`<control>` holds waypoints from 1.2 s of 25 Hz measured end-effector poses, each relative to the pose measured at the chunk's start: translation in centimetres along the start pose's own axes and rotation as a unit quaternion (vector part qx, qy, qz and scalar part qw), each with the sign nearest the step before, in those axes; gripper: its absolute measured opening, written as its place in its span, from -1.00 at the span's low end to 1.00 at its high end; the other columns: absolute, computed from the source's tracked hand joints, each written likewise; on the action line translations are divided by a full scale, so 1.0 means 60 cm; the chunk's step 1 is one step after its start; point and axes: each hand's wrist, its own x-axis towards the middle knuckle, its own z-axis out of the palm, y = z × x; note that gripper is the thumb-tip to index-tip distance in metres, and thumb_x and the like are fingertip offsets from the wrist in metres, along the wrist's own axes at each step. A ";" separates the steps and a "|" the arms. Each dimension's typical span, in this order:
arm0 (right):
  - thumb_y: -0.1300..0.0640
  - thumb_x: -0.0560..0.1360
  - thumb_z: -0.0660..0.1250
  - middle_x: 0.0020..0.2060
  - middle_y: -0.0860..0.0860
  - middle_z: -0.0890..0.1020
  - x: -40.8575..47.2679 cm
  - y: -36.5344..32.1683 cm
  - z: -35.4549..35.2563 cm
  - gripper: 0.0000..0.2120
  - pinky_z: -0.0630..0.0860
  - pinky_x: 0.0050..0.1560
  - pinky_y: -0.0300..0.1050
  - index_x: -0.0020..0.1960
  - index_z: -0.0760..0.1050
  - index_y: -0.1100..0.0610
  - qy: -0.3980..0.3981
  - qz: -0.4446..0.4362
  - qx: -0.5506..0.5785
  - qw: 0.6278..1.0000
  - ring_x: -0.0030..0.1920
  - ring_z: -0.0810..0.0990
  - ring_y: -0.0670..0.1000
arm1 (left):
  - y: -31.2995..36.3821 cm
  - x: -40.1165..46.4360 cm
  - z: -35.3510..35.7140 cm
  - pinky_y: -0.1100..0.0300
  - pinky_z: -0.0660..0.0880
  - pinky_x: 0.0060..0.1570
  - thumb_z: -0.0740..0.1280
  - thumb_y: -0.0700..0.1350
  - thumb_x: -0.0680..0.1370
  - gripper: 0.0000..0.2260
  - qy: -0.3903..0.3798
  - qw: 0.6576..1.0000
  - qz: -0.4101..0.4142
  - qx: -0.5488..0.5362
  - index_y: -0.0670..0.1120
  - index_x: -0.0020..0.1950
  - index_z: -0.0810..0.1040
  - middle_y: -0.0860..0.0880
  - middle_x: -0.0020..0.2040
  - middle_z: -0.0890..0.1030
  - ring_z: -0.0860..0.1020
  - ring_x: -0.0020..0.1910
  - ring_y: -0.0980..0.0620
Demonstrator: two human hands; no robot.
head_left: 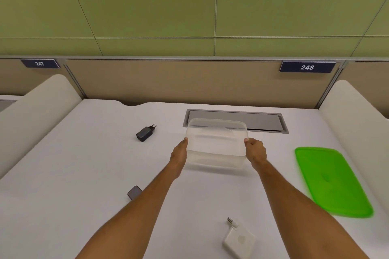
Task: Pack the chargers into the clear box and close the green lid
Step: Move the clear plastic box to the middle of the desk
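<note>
While both hands grip it | clear box between left hand, right hand

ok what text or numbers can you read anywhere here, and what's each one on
"248" on the dark blue sign at the top of the desk's back partition, right side.
"247" on the matching sign on the left, blurred but readable.
The white charger bears a faint mark, too blurred to read.
No text shows on the black charger, the green lid or the clear box.
</note>
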 end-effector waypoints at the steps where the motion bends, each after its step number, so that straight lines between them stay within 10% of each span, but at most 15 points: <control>1: 0.03 0.61 0.13 -0.14 0.14 0.60 0.002 0.002 0.001 -0.67 0.55 0.07 0.12 0.08 0.58 0.21 0.001 -0.002 0.000 1.000 -0.06 0.58 0.23 | -0.005 0.000 0.002 -0.06 0.18 0.46 0.04 0.19 0.63 -0.49 0.001 1.000 0.002 -0.002 -0.05 0.49 0.28 -0.04 0.47 0.35 0.30 0.43 -0.06; 15: 0.01 0.63 0.08 0.27 0.20 0.54 0.013 0.019 0.002 -0.59 0.46 0.27 0.24 0.38 0.38 0.20 -0.060 -0.004 0.035 0.998 0.13 0.50 0.17 | -0.022 0.007 0.010 0.03 0.08 0.48 0.04 0.08 0.66 -0.53 -0.002 1.000 0.018 -0.007 -0.06 0.54 0.14 -0.03 0.53 0.21 0.19 0.49 -0.03; 23: -0.04 0.63 -0.03 0.12 0.21 0.62 -0.026 0.058 -0.004 -0.55 0.47 0.22 0.09 0.22 0.48 0.22 0.027 0.039 -0.001 0.999 0.12 0.58 0.26 | -0.099 -0.025 0.003 0.12 -0.03 0.48 0.01 0.02 0.68 -0.51 0.019 0.978 0.109 0.179 -0.07 0.57 -0.02 -0.01 0.58 0.02 0.03 0.54 0.02; 30: -0.07 0.58 0.15 0.22 0.10 0.62 -0.103 0.099 -0.012 -0.60 0.42 0.22 -0.02 0.33 0.44 0.10 -0.048 -0.013 -0.124 0.991 0.23 0.55 0.18 | -0.210 -0.048 -0.008 0.10 -0.18 0.50 -0.04 0.00 0.68 -0.52 -0.037 0.888 0.150 0.432 -0.14 0.56 -0.06 -0.05 0.59 -0.08 -0.11 0.55 0.03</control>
